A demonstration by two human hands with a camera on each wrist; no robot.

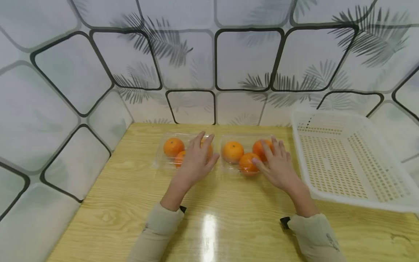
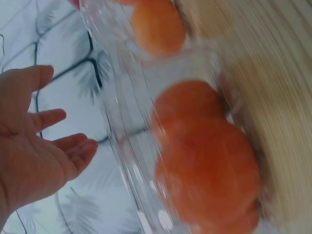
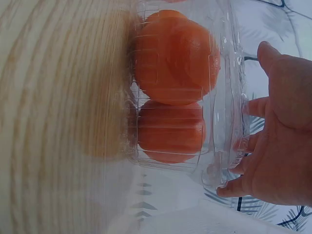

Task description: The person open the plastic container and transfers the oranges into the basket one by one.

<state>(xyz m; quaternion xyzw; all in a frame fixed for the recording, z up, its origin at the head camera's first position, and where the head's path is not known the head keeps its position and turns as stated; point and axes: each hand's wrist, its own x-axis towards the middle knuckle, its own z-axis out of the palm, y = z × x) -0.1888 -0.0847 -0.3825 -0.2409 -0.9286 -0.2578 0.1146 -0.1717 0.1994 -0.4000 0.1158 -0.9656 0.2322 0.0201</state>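
Two clear plastic clamshell boxes of oranges sit side by side on the wooden table. Over the right part of the left box (image 1: 159,157) my left hand (image 1: 195,160) hovers with fingers spread and relaxed, partly covering an orange; the left wrist view has this hand apart from the box, holding nothing. My right hand (image 1: 279,166) is at the right end of the right box (image 1: 226,168), its loosely extended fingers touching the lid's edge in the right wrist view. Inside the boxes, oranges (image 1: 173,147) and more oranges (image 1: 233,151) show through the plastic.
A white perforated plastic basket (image 1: 330,196) stands on the right side of the table (image 1: 131,203), beside the right box. Behind and to the left rises a pale patterned covering (image 1: 248,58) with dark outlines and leaf prints.
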